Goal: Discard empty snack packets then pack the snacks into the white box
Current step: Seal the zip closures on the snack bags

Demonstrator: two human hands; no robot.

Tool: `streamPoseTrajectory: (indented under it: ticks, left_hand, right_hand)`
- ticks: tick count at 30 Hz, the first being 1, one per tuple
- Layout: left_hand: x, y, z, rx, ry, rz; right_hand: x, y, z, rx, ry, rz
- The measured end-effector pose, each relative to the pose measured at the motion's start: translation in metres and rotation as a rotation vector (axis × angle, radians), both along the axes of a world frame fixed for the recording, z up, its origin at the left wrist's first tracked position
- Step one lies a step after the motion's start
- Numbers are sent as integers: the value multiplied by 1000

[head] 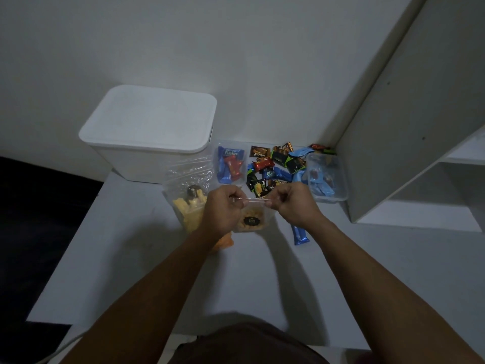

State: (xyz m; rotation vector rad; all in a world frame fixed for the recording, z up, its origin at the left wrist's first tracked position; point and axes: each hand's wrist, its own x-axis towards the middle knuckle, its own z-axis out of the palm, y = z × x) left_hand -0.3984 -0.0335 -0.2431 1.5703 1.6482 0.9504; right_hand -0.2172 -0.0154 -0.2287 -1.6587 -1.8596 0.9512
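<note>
Left hand [223, 208] and right hand [291, 203] pinch top of clear snack pouch [252, 219], likely sealing; white box [149, 132] lidded at table [131, 258] far edge.

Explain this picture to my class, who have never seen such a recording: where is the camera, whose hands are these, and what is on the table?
The single picture comes from a camera worn on a person's head, looking down. No machine here: the left hand and right hand pinch the top edge of a small clear snack bag between them. On the white table stand a lidded white box, a bigger clear bag of yellow snacks, two clear tubs and loose wrapped sweets. A blue bar lies apart.
</note>
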Motion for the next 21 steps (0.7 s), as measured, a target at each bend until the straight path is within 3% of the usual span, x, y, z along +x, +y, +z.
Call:
streamPoseTrajectory:
  ticks: [7,14,21]
  left_hand:
    - [-17,-6,-2,-4,-124,30]
    - [-30,-20,3,30,-298,58]
    - [-47,-41,1,-131,-302,95]
  right_hand:
    - [14,4,13,-94,114,60]
    - [7,6,9,-76,85,99]
    - [-14,5,0,-84,43,190]
